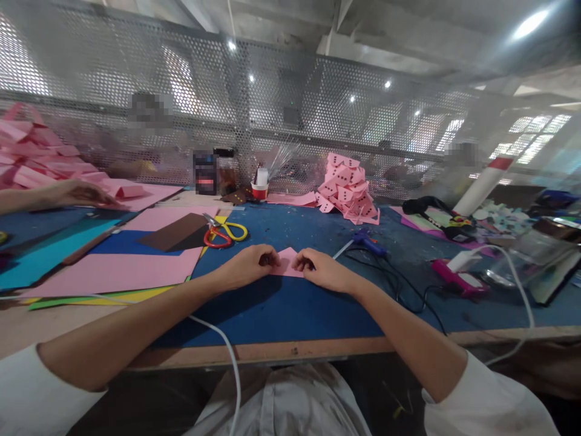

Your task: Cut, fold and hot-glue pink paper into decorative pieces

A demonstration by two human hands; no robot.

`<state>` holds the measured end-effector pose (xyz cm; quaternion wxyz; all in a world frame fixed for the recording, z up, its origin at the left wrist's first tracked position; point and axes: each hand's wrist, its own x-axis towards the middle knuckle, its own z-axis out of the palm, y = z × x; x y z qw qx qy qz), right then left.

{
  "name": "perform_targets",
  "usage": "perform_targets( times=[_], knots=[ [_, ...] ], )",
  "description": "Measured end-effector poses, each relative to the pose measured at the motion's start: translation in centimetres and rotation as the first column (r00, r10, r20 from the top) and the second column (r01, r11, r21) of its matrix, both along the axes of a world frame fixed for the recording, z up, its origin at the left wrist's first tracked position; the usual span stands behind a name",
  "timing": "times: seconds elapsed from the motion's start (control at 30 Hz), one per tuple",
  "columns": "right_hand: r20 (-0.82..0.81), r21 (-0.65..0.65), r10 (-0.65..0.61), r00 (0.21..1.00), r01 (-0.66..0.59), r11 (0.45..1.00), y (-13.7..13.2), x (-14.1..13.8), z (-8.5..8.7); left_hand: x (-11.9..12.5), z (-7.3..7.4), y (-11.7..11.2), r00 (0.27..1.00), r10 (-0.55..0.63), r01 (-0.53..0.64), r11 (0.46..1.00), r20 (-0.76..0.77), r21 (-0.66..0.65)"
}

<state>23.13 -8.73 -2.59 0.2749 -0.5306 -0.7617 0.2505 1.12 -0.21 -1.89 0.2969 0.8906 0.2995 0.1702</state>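
Observation:
A small piece of pink paper [287, 264] lies on the blue work mat, its top edge coming to a peak. My left hand [254, 265] pinches its left side with curled fingers. On the opposite side, the fingers of my right hand [324, 269] are bent in and closed on the right edge. Both hands rest low on the mat, a short gap apart. Left of them are scissors [223, 232] with one red and one yellow handle. A blue glue gun [370, 241] lies beyond my right hand.
Stacked coloured sheets [122, 272] lie left, where a co-worker's hand [86, 194] reaches over pink paper pieces. A pile of dotted pink pieces [345, 188] stands at the back by a paper cup [259, 190]. A pink power strip [458, 278], cables and a glass jar [531, 248] are right.

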Motion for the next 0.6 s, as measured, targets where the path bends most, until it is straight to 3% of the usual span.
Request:
perform_targets(
  times=[0.27, 0.6],
  knots=[
    [-0.002, 0.021, 0.031, 1.0, -0.031, 0.999, -0.12, 0.5, 0.17, -0.63, 0.25, 0.38, 0.999, -0.04, 0.041, 0.998, 0.008, -0.044],
    [0.067, 0.052, -0.016, 0.998, 0.012, 0.999, -0.41, -0.03, 0.17, -0.53, -0.16, 0.26, 0.999, -0.032, 0.033, 0.999, 0.01, -0.017]
  ],
)
